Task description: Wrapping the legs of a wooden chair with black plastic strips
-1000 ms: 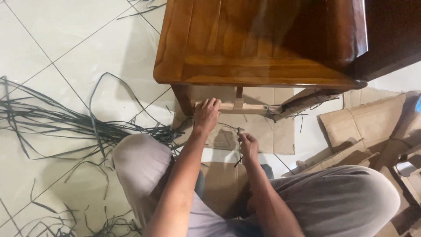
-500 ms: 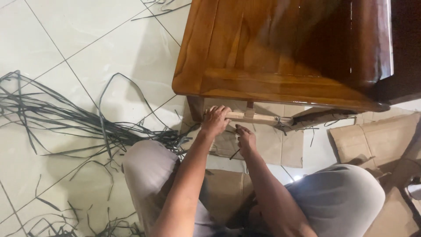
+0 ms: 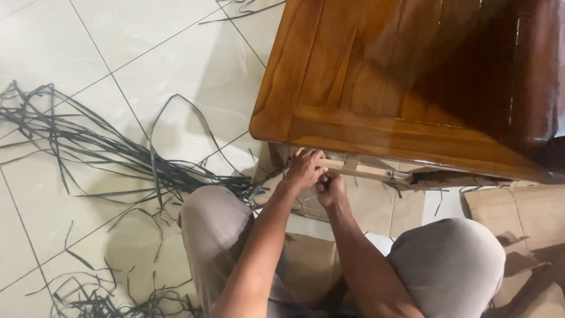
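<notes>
While the left hand (image 3: 304,168) clasps the pale wooden rail (image 3: 368,171) under the table (image 3: 329,126), the right hand (image 3: 331,187) pinches a dark strip beside it; binding seems underway, needing tension next.

Home: tiled floor (image 3: 70,194); wooden table (image 3: 400,76)

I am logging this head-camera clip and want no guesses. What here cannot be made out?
- Right hand: what its fingers pinch is hidden by the hand itself.
- Left hand on the pale wooden rail: the fingertips lie under the table top.
- Table legs: covered by the top.
- Cardboard: cut off by the right edge.
- Dark strips: run off the left edge.
</notes>
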